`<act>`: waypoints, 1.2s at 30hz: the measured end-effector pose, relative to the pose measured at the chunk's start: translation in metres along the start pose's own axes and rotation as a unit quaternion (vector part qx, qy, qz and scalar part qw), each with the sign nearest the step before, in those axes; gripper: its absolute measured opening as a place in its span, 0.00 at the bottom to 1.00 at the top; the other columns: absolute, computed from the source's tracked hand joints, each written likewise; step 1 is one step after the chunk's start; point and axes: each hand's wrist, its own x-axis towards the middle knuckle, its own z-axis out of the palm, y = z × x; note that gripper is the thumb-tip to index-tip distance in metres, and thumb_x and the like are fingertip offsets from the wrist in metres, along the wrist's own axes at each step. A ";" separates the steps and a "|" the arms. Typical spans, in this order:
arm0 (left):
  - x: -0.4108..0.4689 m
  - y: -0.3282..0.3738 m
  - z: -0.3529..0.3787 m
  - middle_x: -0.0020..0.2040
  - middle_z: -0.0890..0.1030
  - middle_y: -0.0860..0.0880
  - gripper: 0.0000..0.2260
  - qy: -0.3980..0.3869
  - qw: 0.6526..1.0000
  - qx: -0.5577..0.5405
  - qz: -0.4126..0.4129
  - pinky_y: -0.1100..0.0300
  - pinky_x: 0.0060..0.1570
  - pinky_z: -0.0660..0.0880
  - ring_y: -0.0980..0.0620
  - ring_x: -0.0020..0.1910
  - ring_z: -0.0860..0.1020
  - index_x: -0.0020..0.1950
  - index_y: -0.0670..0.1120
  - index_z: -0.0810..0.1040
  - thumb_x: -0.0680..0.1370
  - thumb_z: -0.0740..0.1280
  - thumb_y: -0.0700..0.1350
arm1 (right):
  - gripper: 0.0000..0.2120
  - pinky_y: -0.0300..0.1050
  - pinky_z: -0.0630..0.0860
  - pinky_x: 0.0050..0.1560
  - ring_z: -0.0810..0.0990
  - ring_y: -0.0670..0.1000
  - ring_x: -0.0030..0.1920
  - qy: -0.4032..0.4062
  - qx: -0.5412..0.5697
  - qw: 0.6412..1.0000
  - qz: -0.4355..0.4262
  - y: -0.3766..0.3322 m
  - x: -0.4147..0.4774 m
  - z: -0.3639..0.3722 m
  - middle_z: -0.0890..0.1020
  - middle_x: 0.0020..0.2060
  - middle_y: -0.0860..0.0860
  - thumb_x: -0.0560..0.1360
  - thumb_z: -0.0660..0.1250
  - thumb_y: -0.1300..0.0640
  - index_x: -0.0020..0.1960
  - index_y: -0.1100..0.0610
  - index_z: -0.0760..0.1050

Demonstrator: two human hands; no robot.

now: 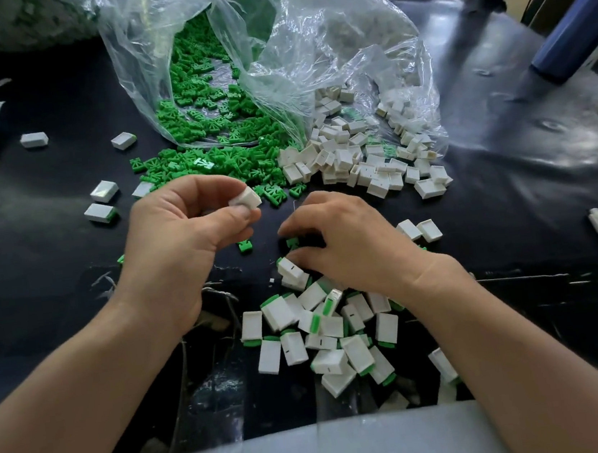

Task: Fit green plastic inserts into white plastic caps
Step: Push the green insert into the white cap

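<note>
A white cap [245, 199], judged light, stiff and best taken by its flat sides, is being pinched in the left hand [174, 237] above the table [50, 264], while a green insert [292, 242] is being covered, perhaps already gripped, by curled fingers of the right hand [352, 246].

The clear bag [306, 56] at twelve o'clock is thin, crinkled plastic film, glossy with white glints; the green inserts [209, 124] spilling from it are moulded plastic with a dull finish, as is the green insert [292, 242] pinched in the right hand [352, 242]. The white caps [349, 160] at one o'clock and the white cap [245, 199] pinched in the left hand [178, 233] are smooth hard plastic with a soft sheen. The table [503, 126] wears a glossy, rippled black sheet, scuffed toward six o'clock, where a matt white sheet [317, 450] that looks like foam lies.
</note>
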 end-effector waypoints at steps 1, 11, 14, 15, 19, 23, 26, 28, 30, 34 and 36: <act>0.000 0.000 0.000 0.39 0.81 0.45 0.08 -0.003 1.000 -0.001 0.000 0.66 0.37 0.79 0.49 0.40 0.81 0.39 0.44 0.77 0.66 0.69 0.33 | 0.13 0.41 0.66 0.54 0.72 0.48 0.51 -0.001 0.000 1.000 0.002 0.001 -0.001 -0.001 0.75 0.48 0.48 0.71 0.70 0.53 0.56 0.53 0.79; 0.000 -0.001 0.002 0.34 0.82 0.50 0.08 -0.021 1.000 0.008 -0.012 0.65 0.36 0.78 0.51 0.38 0.81 0.38 0.45 0.79 0.66 0.70 0.33 | 0.08 0.36 0.74 0.41 0.77 0.42 0.36 0.113 0.283 0.952 0.037 0.006 -0.001 -0.005 0.78 0.34 0.43 0.70 0.70 0.64 0.42 0.51 0.78; -0.002 -0.001 0.003 0.34 0.82 0.49 0.09 -0.030 0.999 0.016 -0.013 0.65 0.35 0.78 0.51 0.37 0.81 0.38 0.44 0.78 0.69 0.68 0.30 | 0.08 0.44 0.77 0.45 0.79 0.50 0.40 0.110 0.285 0.952 0.030 0.006 -0.001 -0.004 0.79 0.37 0.48 0.70 0.70 0.64 0.45 0.52 0.80; -0.003 -0.001 0.003 0.34 0.82 0.49 0.08 -0.035 0.999 0.019 -0.014 0.65 0.35 0.78 0.52 0.37 0.81 0.38 0.43 0.78 0.69 0.68 0.30 | 0.08 0.44 0.77 0.46 0.79 0.51 0.40 0.108 0.286 0.952 0.029 0.005 -0.001 -0.004 0.79 0.37 0.48 0.70 0.70 0.64 0.46 0.53 0.80; -0.003 -0.001 0.003 0.32 0.82 0.50 0.08 -0.053 0.998 0.024 -0.014 0.66 0.33 0.78 0.55 0.33 0.81 0.39 0.42 0.78 0.70 0.67 0.29 | 0.10 0.41 0.76 0.45 0.77 0.45 0.38 0.107 0.297 0.949 0.023 0.004 -0.003 -0.005 0.79 0.35 0.45 0.71 0.70 0.64 0.41 0.49 0.76; -0.003 -0.003 0.004 0.32 0.83 0.50 0.08 -0.067 0.997 0.031 -0.017 0.66 0.32 0.78 0.55 0.33 0.82 0.39 0.43 0.79 0.68 0.69 0.31 | 0.10 0.42 0.76 0.47 0.77 0.43 0.39 0.112 0.309 0.944 0.021 0.003 -0.005 -0.009 0.79 0.36 0.43 0.73 0.68 0.63 0.42 0.48 0.76; -0.002 -0.003 0.004 0.33 0.83 0.49 0.07 -0.072 0.997 0.029 -0.018 0.66 0.32 0.77 0.54 0.34 0.82 0.38 0.44 0.79 0.61 0.71 0.38 | 0.09 0.37 0.75 0.46 0.78 0.40 0.41 0.114 0.310 0.944 0.005 0.000 -0.007 -0.011 0.80 0.38 0.43 0.74 0.67 0.64 0.46 0.51 0.78; -0.001 -0.003 0.004 0.33 0.83 0.48 0.09 -0.072 0.997 0.025 -0.020 0.66 0.32 0.77 0.53 0.34 0.82 0.37 0.45 0.80 0.58 0.71 0.41 | 0.08 0.32 0.73 0.44 0.76 0.38 0.39 0.120 0.311 0.943 -0.001 -0.001 -0.008 -0.011 0.79 0.37 0.41 0.73 0.68 0.65 0.46 0.52 0.78; -0.002 -0.004 0.004 0.33 0.83 0.48 0.08 -0.072 0.997 0.025 -0.020 0.66 0.32 0.77 0.53 0.34 0.82 0.36 0.46 0.81 0.58 0.71 0.41 | 0.09 0.31 0.73 0.42 0.76 0.39 0.37 0.118 0.304 0.945 -0.006 -0.002 -0.008 -0.011 0.78 0.35 0.42 0.72 0.69 0.65 0.43 0.51 0.76; -0.002 -0.005 0.005 0.32 0.83 0.48 0.08 -0.072 0.997 0.022 -0.020 0.66 0.31 0.76 0.54 0.33 0.82 0.38 0.44 0.79 0.59 0.70 0.40 | 0.11 0.32 0.72 0.41 0.75 0.39 0.36 0.096 0.277 0.956 -0.012 -0.002 -0.009 -0.010 0.77 0.34 0.42 0.72 0.69 0.65 0.40 0.49 0.75; -0.002 -0.005 0.005 0.32 0.83 0.48 0.08 -0.074 0.997 0.022 -0.019 0.67 0.31 0.76 0.54 0.32 0.82 0.38 0.44 0.79 0.59 0.70 0.40 | 0.11 0.31 0.71 0.40 0.75 0.38 0.35 0.093 0.279 0.956 -0.013 -0.002 -0.009 -0.010 0.77 0.33 0.41 0.72 0.68 0.65 0.40 0.50 0.75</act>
